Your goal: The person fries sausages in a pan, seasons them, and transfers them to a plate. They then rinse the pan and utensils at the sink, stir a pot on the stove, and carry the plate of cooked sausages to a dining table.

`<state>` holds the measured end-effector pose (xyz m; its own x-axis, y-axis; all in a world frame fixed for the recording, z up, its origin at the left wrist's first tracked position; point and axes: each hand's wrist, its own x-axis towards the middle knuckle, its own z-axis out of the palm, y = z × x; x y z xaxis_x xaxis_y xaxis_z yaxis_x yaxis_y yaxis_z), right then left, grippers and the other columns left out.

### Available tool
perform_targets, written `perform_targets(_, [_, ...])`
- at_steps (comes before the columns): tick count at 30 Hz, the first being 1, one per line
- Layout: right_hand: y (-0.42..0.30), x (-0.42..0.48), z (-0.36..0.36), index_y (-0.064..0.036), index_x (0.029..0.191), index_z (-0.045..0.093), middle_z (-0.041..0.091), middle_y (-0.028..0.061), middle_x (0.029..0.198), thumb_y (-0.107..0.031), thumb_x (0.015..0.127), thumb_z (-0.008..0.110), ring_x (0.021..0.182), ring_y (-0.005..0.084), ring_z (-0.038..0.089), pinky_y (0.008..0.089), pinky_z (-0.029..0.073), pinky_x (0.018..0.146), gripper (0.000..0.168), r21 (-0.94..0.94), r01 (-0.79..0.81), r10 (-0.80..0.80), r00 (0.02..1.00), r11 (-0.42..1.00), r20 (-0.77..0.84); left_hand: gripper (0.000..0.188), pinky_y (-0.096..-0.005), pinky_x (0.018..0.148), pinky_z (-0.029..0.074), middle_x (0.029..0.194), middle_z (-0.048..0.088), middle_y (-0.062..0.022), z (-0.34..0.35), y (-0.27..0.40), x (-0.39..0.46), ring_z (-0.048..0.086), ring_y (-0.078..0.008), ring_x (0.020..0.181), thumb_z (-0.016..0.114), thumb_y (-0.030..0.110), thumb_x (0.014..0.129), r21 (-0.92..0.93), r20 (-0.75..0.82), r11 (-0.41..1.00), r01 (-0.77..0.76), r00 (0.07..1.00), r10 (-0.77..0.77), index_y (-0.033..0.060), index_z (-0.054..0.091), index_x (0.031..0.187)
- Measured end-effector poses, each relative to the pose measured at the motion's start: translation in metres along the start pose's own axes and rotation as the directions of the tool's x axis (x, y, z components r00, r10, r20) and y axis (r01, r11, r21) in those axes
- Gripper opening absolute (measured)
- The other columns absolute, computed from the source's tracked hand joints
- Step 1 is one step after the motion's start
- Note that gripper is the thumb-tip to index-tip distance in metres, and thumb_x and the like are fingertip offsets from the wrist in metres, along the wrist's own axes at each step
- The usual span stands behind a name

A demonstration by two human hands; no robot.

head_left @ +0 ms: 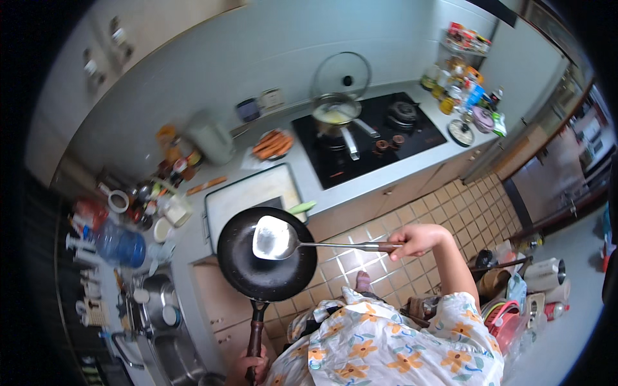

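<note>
My left hand (248,366) is closed around the dark wooden handle of a black frying pan (241,275), which is held off the counter, in front of the cutting board's near end. In my right hand (417,241) is the wooden end of a metal spatula (275,239); its shiny blade is over the pan's inside. Behind the pan lies a white cutting board (275,181) with a green-handled knife (301,207), its blade partly hidden. On the black cooktop (338,171) stands a steel pot (333,125) with pale contents, and a glass lid (347,79) leans behind it.
A plate of sausage-like food (273,144) sits left of the cooktop. Bottles and jars (449,99) fill the right counter end. A blue water jug (120,245) and a double sink (176,352) are at the left. Bins and a pink basin (504,328) stand at the lower right.
</note>
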<state>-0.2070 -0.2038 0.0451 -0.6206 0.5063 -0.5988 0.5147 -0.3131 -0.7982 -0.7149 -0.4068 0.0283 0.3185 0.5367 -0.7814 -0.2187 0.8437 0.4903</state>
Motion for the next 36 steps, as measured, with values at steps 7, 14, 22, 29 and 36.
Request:
perform_targets(7, [0.122,-0.149,-0.051,-0.008,0.091,0.061,0.043,-0.0087,0.057,-0.031,0.087,0.069,0.045,0.003,0.039,0.0213,0.029,0.041,0.025,0.344,-0.026,0.135,0.945,0.939,-0.298,0.023,-0.0263,0.035,0.035,0.057,0.044,-0.0005,0.161,0.064,0.137,0.043,-0.0102,0.04,0.061,0.015,0.079,0.04,0.333,0.977,0.208,0.92,-0.209,0.0055,0.045,0.094])
perform_targets(14, [0.182,-0.195,-0.066,-0.007,0.084,0.055,0.044,-0.0066,0.054,-0.025,0.088,0.068,0.04,0.0032,0.037,0.0209,0.026,0.039,0.023,0.648,0.314,0.182,0.794,0.694,-0.579,0.017,-0.027,0.033,0.036,0.059,0.046,0.0001,0.286,0.103,0.274,0.044,-0.0105,0.04,0.057,0.011,0.083,0.085,0.649,0.96,0.268,0.716,-0.257,0.0058,0.046,0.094])
perform_targets(22, [0.167,-0.165,-0.167,-0.01,0.08,0.049,0.044,-0.0037,0.058,-0.03,0.092,0.062,0.04,0.0055,0.037,0.0213,0.028,0.036,0.027,0.622,0.425,0.316,0.594,0.658,-0.74,0.015,-0.0259,0.033,0.036,0.058,0.044,0.0002,0.413,0.17,0.405,0.042,-0.0109,0.039,0.054,0.01,0.084,-0.043,0.738,0.989,0.142,0.672,-0.064,0.0062,0.045,0.095])
perform_targets(29, [0.139,-0.105,-0.294,-0.005,0.087,0.054,0.045,-0.0025,0.059,-0.031,0.098,0.049,0.041,0.0072,0.038,0.0224,0.029,0.037,0.028,0.429,0.35,0.298,0.37,0.833,-0.88,0.012,-0.0239,0.037,0.038,0.059,0.041,0.0007,0.494,0.222,0.532,0.043,-0.0097,0.045,0.056,0.011,0.083,-0.171,0.748,0.985,0.025,0.654,0.113,0.0078,0.046,0.09])
perform_targets(36, [0.155,-0.072,-0.402,0.0,0.084,0.056,0.06,0.012,0.065,-0.024,0.09,0.059,0.054,0.0242,0.061,0.0358,0.048,0.052,0.025,0.117,0.019,0.111,0.196,0.993,-0.974,0.01,-0.0261,0.04,0.039,0.06,0.044,0.0006,0.549,0.235,0.61,0.045,-0.0109,0.047,0.056,0.011,0.085,-0.302,0.695,0.952,0.045,0.694,0.188,0.0129,0.048,0.09])
